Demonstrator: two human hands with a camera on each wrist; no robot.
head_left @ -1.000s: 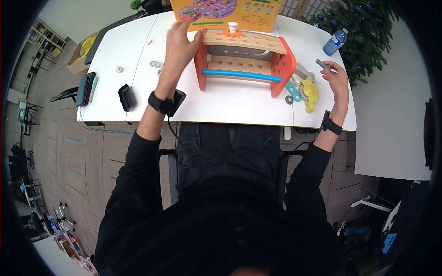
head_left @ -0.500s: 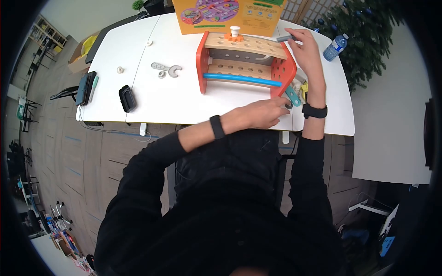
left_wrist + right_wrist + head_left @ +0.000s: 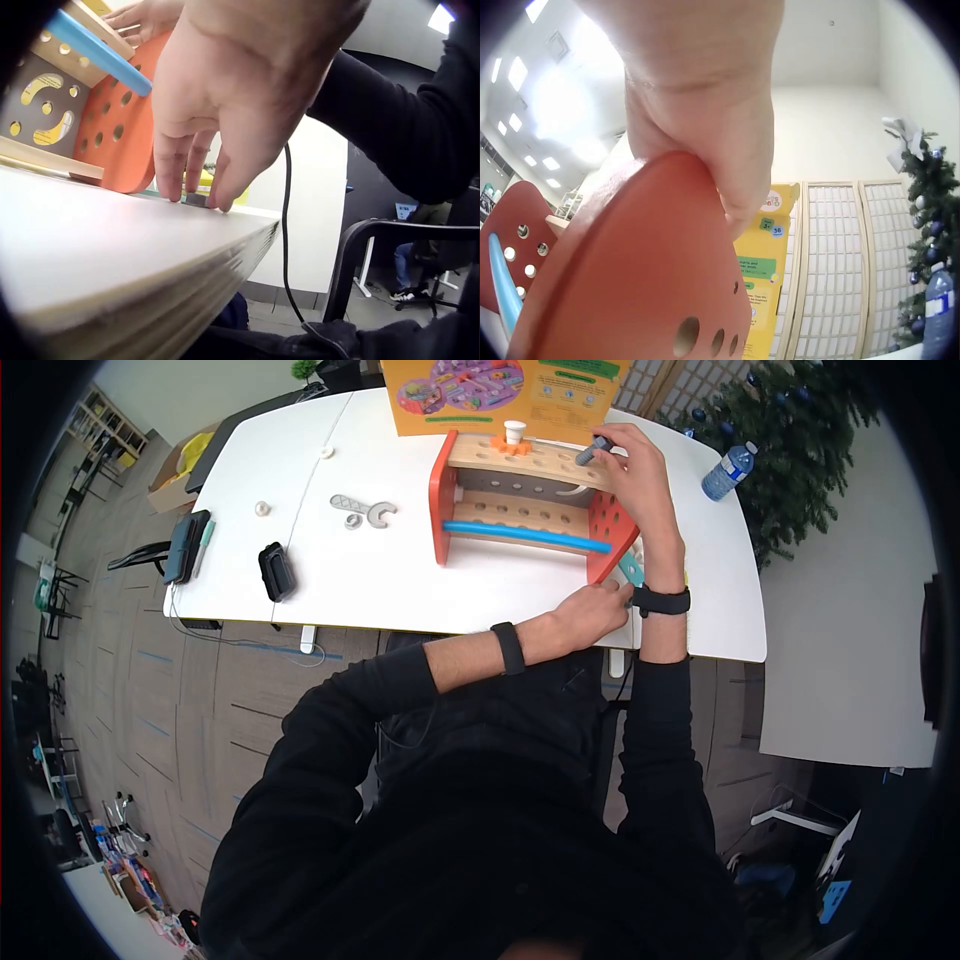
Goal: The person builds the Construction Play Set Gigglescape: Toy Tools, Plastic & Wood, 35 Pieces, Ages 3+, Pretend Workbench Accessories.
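A toy workbench with red side panels (image 3: 443, 500) and a wooden top board (image 3: 535, 458) stands on the white table. My right hand (image 3: 640, 478) pinches a grey toy bolt (image 3: 588, 454) above the right end of that board. Down by the table's front edge, my left hand (image 3: 590, 616) reaches across and pinches a dark grey nut (image 3: 196, 200) that sits low at the tabletop. In the right wrist view the red panel stands in front of the right hand's fingertips. A white peg (image 3: 514, 430) rises from an orange gear (image 3: 510, 446) on the board.
A grey wrench (image 3: 377, 513) and a small nut (image 3: 353, 521) lie left of the workbench. A yellow box (image 3: 560, 405) stands behind it, a water bottle (image 3: 728, 472) at the right. A teal strip (image 3: 631, 568) lies by the right panel; a black case (image 3: 276, 571) lies left.
My right hand has brought the grey bolt from the table's right side over the top board. The left hand has left the workbench's left end and come to the nut at front right.
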